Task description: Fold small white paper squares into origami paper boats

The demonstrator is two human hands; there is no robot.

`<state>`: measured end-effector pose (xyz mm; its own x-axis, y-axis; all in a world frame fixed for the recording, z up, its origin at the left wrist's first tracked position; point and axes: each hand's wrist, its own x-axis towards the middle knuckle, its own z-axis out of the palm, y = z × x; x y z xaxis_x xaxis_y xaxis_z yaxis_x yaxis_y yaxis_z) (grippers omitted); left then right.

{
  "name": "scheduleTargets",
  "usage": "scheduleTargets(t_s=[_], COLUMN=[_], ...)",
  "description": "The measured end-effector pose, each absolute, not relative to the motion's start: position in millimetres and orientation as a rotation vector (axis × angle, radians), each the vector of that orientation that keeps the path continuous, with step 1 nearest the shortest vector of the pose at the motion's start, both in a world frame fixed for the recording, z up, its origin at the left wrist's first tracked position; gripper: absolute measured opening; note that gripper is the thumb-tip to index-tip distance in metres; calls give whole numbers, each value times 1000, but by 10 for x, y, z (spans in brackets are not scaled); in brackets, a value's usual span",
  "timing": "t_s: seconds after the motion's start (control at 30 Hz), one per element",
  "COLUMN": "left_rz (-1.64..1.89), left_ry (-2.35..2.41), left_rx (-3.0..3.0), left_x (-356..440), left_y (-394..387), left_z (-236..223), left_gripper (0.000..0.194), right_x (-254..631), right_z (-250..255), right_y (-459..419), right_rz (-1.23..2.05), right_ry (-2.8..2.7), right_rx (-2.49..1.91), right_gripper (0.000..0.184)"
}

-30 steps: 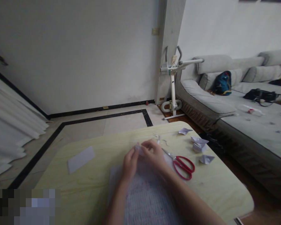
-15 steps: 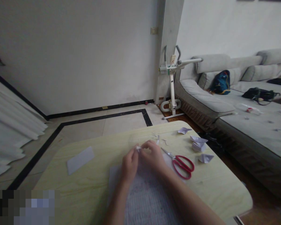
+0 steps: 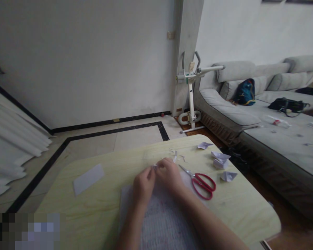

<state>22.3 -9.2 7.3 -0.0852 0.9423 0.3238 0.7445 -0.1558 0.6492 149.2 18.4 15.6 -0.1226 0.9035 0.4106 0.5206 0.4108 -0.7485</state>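
My left hand (image 3: 144,183) and my right hand (image 3: 169,172) meet above the table, fingers closed on a small piece of white paper (image 3: 155,167). Most of that paper is hidden by the fingers, so its folded shape cannot be made out. Under my forearms lies a large sheet covered in writing (image 3: 164,222). To the right of my right hand rest scissors with red handles (image 3: 203,185), their blades pointing up and left. Several folded paper boats (image 3: 221,160) sit along the table's right side.
A blank paper strip (image 3: 88,178) lies on the left of the wooden table (image 3: 94,215). Thin paper scraps (image 3: 175,156) are scattered beyond my hands. A grey sofa (image 3: 229,107) and a white exercise machine (image 3: 191,93) stand past the table's far right edge.
My fingers have shifted slightly around the small paper, and less of it shows between them now. The scissors, boats and strip stay where they were on the table.
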Motion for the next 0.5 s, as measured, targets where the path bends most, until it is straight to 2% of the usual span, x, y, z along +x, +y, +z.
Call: scheduleTargets(t_s=[0.5], left_rz=[1097], left_ry=[1881], left_rx=[1943], left_x=[230], left_y=[-87], left_z=[68], left_gripper=[32], right_x=[1473], right_z=[150], right_y=[160], right_rz=[509], right_ry=[-1776], right_rx=[-1245], right_gripper=[11])
